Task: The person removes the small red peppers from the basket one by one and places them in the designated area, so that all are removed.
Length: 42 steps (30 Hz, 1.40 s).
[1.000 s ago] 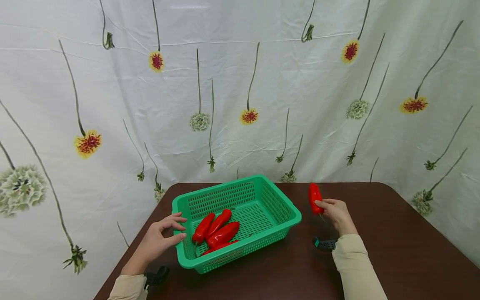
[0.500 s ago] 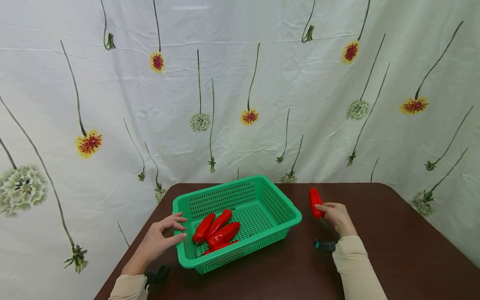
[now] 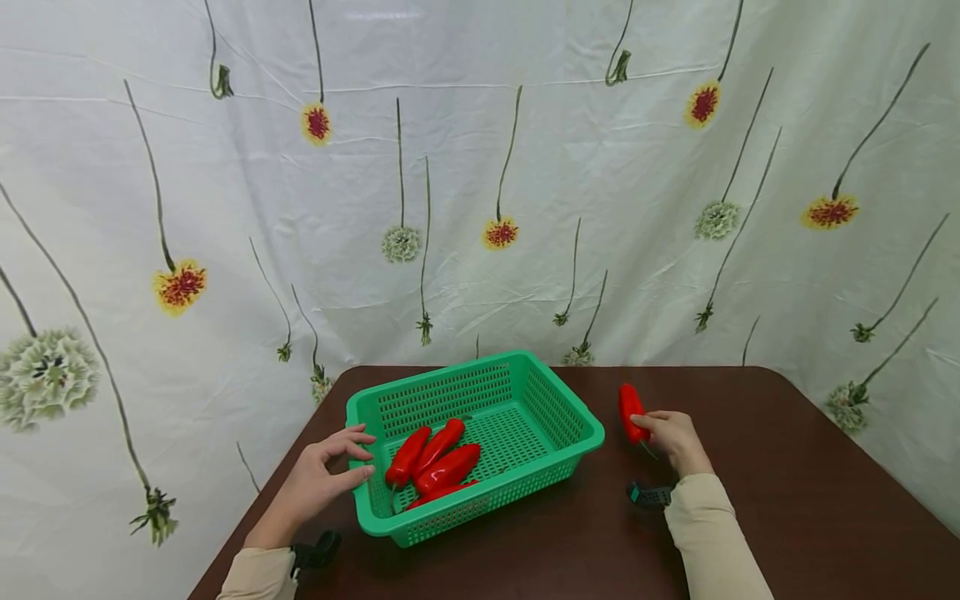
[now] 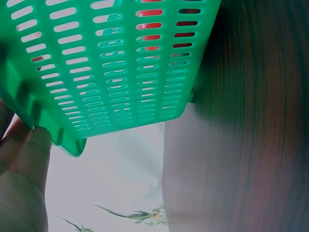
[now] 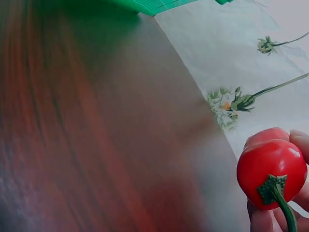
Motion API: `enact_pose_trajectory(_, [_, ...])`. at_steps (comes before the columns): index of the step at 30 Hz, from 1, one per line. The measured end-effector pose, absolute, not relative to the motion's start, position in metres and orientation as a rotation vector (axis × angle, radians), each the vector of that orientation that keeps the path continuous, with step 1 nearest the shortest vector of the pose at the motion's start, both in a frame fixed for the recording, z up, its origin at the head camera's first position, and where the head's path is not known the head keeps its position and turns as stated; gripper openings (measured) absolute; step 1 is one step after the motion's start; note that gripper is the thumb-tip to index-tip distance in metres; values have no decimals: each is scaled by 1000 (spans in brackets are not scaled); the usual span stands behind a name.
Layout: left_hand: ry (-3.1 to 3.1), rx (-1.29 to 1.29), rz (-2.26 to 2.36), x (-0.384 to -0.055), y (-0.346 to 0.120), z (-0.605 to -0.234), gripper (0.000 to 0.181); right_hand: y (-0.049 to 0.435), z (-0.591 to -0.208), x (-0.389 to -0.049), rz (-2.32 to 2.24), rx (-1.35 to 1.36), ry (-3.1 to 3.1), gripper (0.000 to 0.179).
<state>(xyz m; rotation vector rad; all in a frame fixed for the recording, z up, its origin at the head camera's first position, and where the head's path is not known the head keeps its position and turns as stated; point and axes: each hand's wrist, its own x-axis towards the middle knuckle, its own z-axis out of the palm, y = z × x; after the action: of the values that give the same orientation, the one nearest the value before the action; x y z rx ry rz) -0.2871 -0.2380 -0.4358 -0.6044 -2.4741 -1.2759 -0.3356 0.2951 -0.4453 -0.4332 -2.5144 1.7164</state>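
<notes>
My right hand (image 3: 677, 436) pinches a long red chili pepper (image 3: 630, 408) near its stem end, to the right of the basket and over the table. In the right wrist view the pepper (image 5: 269, 169) points its green stem at the camera, with fingers (image 5: 300, 141) on its far side. My left hand (image 3: 318, 477) rests at the left rim of a green plastic basket (image 3: 588, 433), fingers loosely bent and spread from the thumb. The left wrist view shows fingers (image 4: 36, 154) right at the basket's rim. Several red peppers (image 3: 450, 468) lie in the basket's left part.
The dark brown table (image 3: 540, 542) runs back to a white flowered curtain (image 3: 450, 183). Both wrists carry black straps, the right strap (image 3: 651, 494) with a green end. The basket's slotted side wall (image 4: 120, 72) fills much of the left wrist view.
My right hand has moved slightly down and toward me with the red chili pepper in its grip. The left hand and basket have stayed in place.
</notes>
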Motion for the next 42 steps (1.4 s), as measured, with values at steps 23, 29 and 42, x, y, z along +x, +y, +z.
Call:
enact_pose_trajectory(23, [-2457, -623, -1297, -284, -237, -432, 8, 293, -454, -334, 1743, -425, -2543, 56])
enact_pose_trajectory(29, [-2458, -617, -1299, -284, -237, -433, 9, 292, -455, -335, 1720, -417, -2552, 54])
enact_pose_trajectory(42, [-2456, -619, -1288, -284, -237, -433, 10, 292, -455, -336, 1675, -414, -2588, 53])
